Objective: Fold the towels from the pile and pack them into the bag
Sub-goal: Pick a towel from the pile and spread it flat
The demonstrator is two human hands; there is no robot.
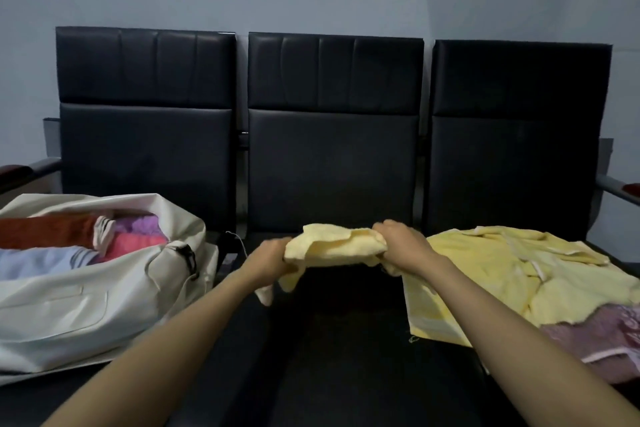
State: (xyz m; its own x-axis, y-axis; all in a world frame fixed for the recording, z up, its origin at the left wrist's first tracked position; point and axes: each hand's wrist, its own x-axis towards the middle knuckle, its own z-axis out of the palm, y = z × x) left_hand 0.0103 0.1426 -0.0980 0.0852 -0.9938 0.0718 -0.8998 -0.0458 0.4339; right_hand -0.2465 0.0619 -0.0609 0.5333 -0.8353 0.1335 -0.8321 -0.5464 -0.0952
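Note:
A small pale yellow towel is bunched up in the air above the middle seat. My left hand grips its left end and my right hand grips its right end. On the left seat lies an open white bag holding folded towels in red, purple, pink and light blue. The pile on the right seat has yellow towels on top and a pink patterned towel underneath.
A row of three black padded seats stands against a grey wall. The dark middle seat cushion lies between the bag and the pile. Armrests stick out at both ends of the row.

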